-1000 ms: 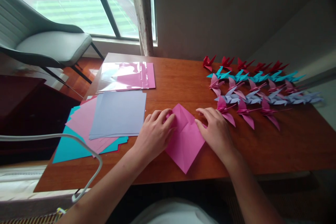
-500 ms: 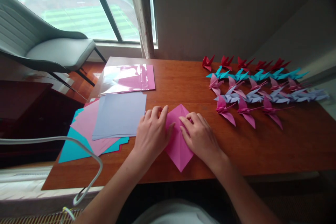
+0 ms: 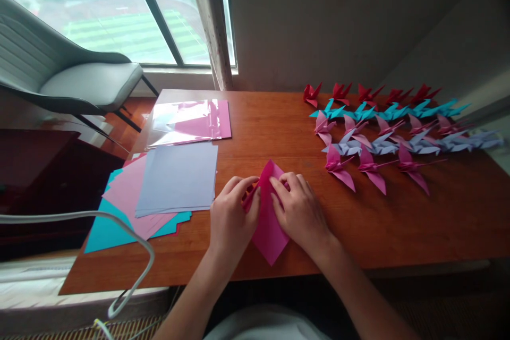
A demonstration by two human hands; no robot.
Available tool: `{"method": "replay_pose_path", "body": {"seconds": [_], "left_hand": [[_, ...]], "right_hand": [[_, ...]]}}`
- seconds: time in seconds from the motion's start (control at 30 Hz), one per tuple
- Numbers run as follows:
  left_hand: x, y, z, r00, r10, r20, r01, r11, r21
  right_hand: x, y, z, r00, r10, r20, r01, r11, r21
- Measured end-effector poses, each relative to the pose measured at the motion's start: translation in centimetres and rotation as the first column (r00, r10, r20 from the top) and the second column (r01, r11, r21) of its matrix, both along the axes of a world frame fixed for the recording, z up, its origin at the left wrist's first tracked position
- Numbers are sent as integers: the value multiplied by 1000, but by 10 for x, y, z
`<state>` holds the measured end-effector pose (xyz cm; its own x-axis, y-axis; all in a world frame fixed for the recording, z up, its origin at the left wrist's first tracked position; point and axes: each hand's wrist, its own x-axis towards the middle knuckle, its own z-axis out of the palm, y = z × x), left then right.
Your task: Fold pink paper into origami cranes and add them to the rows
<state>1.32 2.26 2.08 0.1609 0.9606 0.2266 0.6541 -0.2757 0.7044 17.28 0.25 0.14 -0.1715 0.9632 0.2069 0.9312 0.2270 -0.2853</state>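
Note:
A bright pink sheet of origami paper (image 3: 271, 241), creased into a diamond, lies on the wooden table in front of me. My left hand (image 3: 235, 210) pinches its left edge between thumb and fingers, and that edge is lifted and bent inward. On the right side, my right hand (image 3: 298, 204) grips the paper with thumb and forefinger close to its middle; the right edge is partly hidden beneath the fingers. To the right stand rows of folded paper cranes, the nearest being a pink crane (image 3: 338, 167).
Grey-blue paper sheets (image 3: 179, 178) lie left of my hands over pink and turquoise sheets (image 3: 107, 228). Behind them is a clear plastic packet (image 3: 187, 122) with pink paper. A white cable (image 3: 147, 255) loops at the lower left. A chair (image 3: 91, 82) stands by the window.
My left hand has gone from lying on the paper to pinching its left edge, which is now raised and bent inward. The right hand stays almost in place.

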Motion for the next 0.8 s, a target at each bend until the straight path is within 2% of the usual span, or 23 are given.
{"method": "replay_pose_path", "body": {"seconds": [0.1,0.2,0.3,0.53,0.8], "left_hand": [[2,-9,-6,983,-10,-184,21,998,55],[2,-16,-11,910,-6,-415,54,993,105],[5,-20,-13,849,13,-529,65,989,129],[8,-25,-16,812,-113,-573,197,977,86],[-10,-21,-15,754,-282,-593,381,923,46]], "right_hand": [[-1,2,3,1000,-13,8,14,1000,-28],[-2,5,7,999,-29,30,31,998,-64],[-4,11,11,996,-42,73,49,994,-101],[-7,24,13,993,-58,99,72,987,-141],[1,22,6,1000,-1,15,3,994,-109]]}}
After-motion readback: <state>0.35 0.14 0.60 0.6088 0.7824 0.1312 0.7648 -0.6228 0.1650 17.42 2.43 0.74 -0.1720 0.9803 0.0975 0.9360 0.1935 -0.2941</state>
